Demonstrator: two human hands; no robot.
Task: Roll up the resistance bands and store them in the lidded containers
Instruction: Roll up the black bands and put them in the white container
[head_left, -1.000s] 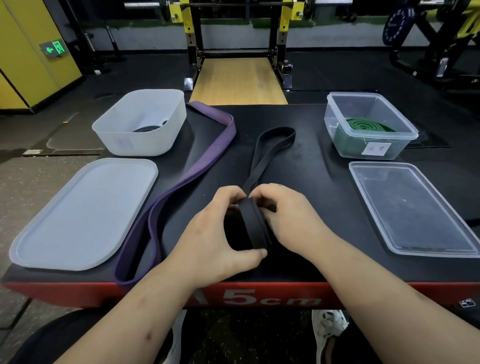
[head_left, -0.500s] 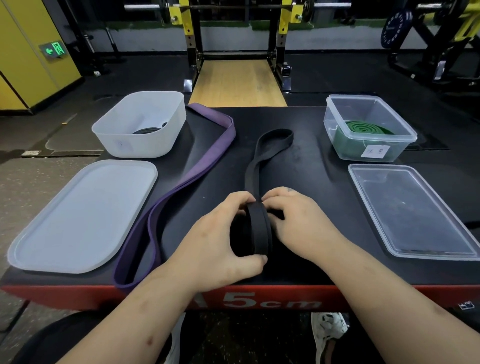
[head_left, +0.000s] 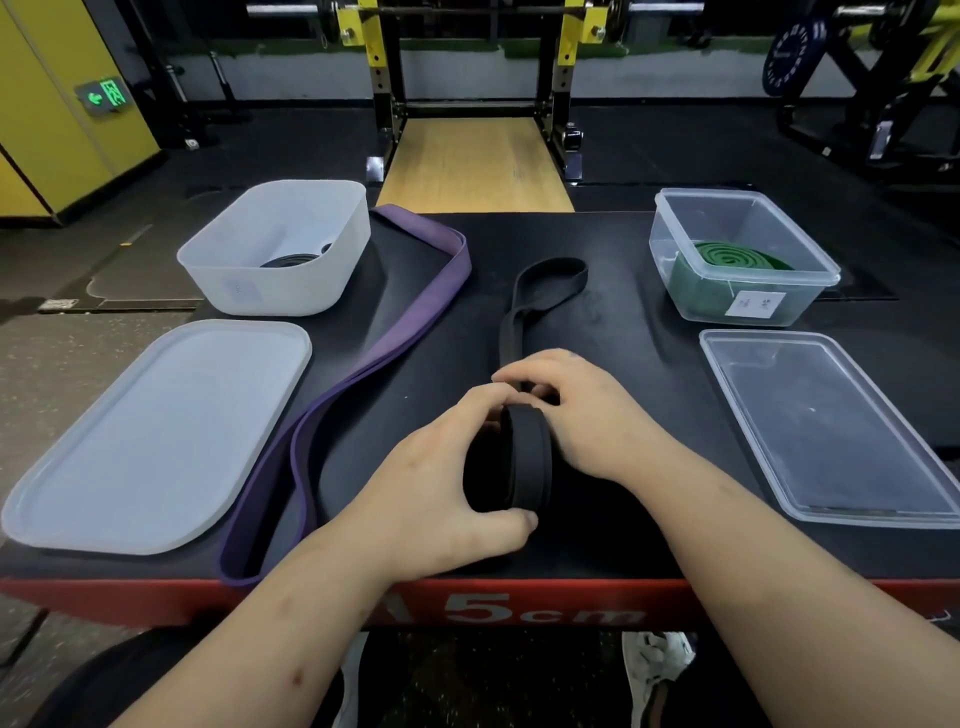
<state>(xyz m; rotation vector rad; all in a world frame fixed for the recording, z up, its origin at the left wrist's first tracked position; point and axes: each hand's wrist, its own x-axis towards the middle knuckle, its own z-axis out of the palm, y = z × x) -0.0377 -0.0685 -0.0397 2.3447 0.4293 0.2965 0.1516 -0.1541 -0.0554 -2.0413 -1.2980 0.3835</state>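
Note:
A black resistance band (head_left: 530, 462) is partly wound into an upright roll near the front edge of the black table (head_left: 623, 374); its loose loop trails away toward the table's middle. My left hand (head_left: 441, 488) cups the roll from the left, and my right hand (head_left: 576, 410) grips it from the right and top. A purple band (head_left: 384, 353) lies unrolled to the left. The white tub (head_left: 291, 244) at back left holds a rolled black band. The clear container (head_left: 737, 254) at back right holds a rolled green band.
A frosted white lid (head_left: 150, 431) lies flat at front left and a clear lid (head_left: 831, 426) at front right. The table's front edge is red with "5cm" printed on it. Behind the table stand a yellow squat rack and a wooden platform.
The roll has grown and the loose black loop has shortened, drawn closer to my hands. My right hand's fingers have shifted over the roll's top.

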